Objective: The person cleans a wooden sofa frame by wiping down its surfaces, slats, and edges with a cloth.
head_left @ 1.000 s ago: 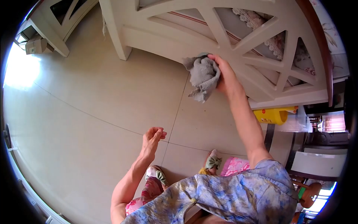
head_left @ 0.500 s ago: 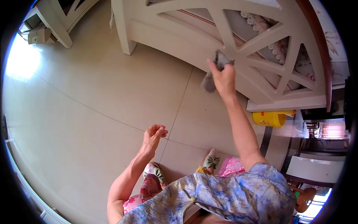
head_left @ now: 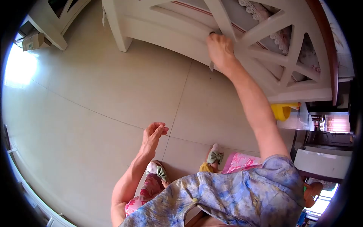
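Note:
My right hand [head_left: 222, 51] is closed around the grey cloth [head_left: 211, 66], at the lower rail of a white lattice panel [head_left: 170, 32]. Most of the cloth is hidden by the hand; a small piece hangs below it. Lower down, my left hand [head_left: 154, 132] hovers in front of my body above the tiled floor [head_left: 102, 83], fingers curled together with nothing visible in them.
A yellow container [head_left: 281, 112] is beside the panel's right end. At the upper left a cardboard box [head_left: 34, 41] sits by another white furniture piece [head_left: 49, 32]. My slippered feet [head_left: 214, 156] are below. A white-topped chair [head_left: 321, 163] stands at the right.
My right hand has moved up onto the panel's rail, and the cloth, earlier widely visible, is now mostly covered by it. My left hand has barely moved.

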Tool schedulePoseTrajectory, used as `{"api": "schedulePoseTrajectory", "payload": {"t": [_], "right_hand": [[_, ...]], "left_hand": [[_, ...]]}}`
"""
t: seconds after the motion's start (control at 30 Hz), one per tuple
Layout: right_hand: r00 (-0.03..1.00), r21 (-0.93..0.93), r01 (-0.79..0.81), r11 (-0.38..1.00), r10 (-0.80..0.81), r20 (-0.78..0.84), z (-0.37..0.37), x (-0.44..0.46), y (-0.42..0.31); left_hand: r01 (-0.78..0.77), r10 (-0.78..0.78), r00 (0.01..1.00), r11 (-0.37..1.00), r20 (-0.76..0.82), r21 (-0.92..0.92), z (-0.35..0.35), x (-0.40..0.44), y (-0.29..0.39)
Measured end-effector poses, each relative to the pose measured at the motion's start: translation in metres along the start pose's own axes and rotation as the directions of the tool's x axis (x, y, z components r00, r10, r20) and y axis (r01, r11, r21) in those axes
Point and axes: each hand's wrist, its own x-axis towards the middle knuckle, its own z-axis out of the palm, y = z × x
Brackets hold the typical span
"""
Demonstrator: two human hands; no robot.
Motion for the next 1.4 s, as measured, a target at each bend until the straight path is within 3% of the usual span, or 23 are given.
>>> {"api": "schedulePoseTrajectory", "payload": {"t": [0.03,0.07,0.23,0.3,0.37,0.4,0.47,0.5,0.6,0.63,0.7,0.83,0.9,0.93,1.0,1.1,1.27,1.37,1.4], "right_hand": [[0.991,-0.028,0.101,0.995,-0.103,-0.084,-0.003,0.000,0.003],[0.992,-0.026,0.097,0.995,-0.099,-0.082,0.001,0.000,0.004],[0.995,-0.187,0.009,0.982,0.009,0.098,-0.012,-0.008,-0.009],[0.989,-0.007,0.061,0.998,-0.061,-0.135,0.014,-0.047,-0.007],[0.999,0.209,-0.039,0.977,0.035,0.020,0.032,-0.080,-0.008],[1.000,0.209,-0.025,0.978,0.024,0.006,0.027,-0.082,-0.011],[0.949,0.555,-0.300,0.776,0.301,0.092,0.013,-0.100,-0.020],[0.945,0.717,-0.281,0.637,0.314,0.092,0.006,-0.098,-0.021],[0.921,0.806,-0.228,0.546,0.391,-0.005,0.008,-0.087,-0.025],[0.922,0.809,-0.219,0.546,0.386,-0.011,0.007,-0.080,-0.025],[0.894,0.686,-0.100,0.721,0.367,-0.256,0.002,-0.065,-0.026],[0.880,0.525,-0.182,0.831,0.376,-0.290,0.007,-0.033,-0.017],[0.903,0.406,-0.321,0.855,0.405,-0.139,0.018,-0.024,-0.011],[0.904,0.419,-0.313,0.853,0.402,-0.144,0.020,-0.020,-0.012],[0.882,0.493,-0.430,0.756,0.468,0.053,0.022,-0.010,-0.020],[0.911,0.596,-0.299,0.745,0.410,-0.055,0.018,0.008,-0.037],[0.937,0.668,-0.216,0.712,0.344,-0.064,0.002,0.058,-0.074],[0.954,0.740,-0.104,0.665,0.276,-0.114,-0.001,0.082,-0.095],[0.958,0.804,-0.064,0.591,0.261,-0.116,-0.001,0.091,-0.101]], "left_hand": [[0.006,-0.006,1.000,1.000,0.002,0.005,0.000,-0.002,0.000],[0.008,-0.008,1.000,1.000,-0.007,0.004,0.001,-0.005,0.001],[-0.018,0.017,0.999,1.000,-0.036,-0.011,0.000,-0.011,0.003],[-0.002,0.002,0.999,1.000,-0.035,0.010,0.001,-0.011,0.001],[0.005,-0.005,1.000,1.000,-0.018,0.017,0.001,-0.008,-0.004],[0.013,-0.013,1.000,1.000,-0.005,0.021,0.001,-0.005,-0.005],[0.004,-0.003,1.000,1.000,-0.008,0.029,0.004,-0.010,-0.008],[0.009,-0.009,1.000,0.999,0.004,0.038,0.006,-0.010,-0.005],[-0.008,0.007,1.000,0.999,0.031,0.047,0.008,-0.007,-0.003],[-0.007,0.006,1.000,0.999,0.029,0.043,0.008,-0.005,-0.004],[-0.007,0.006,1.000,0.999,0.019,0.039,0.007,-0.005,-0.003],[0.010,-0.010,1.000,0.998,-0.001,0.056,0.004,-0.005,-0.005],[0.042,-0.041,0.999,0.998,-0.022,0.049,0.001,-0.001,-0.008],[0.037,-0.035,0.999,0.998,-0.036,0.050,-0.001,0.000,-0.011],[0.028,-0.028,1.000,1.000,-0.009,0.010,-0.005,0.002,-0.016],[0.036,-0.036,0.999,0.999,-0.027,-0.001,-0.007,0.006,-0.019],[0.064,-0.065,0.998,0.998,-0.022,-0.020,-0.008,0.010,-0.015],[0.067,-0.069,0.997,0.997,-0.045,-0.035,-0.013,0.010,-0.014],[0.067,-0.069,0.996,0.997,-0.059,-0.045,-0.014,0.010,-0.013]]}}
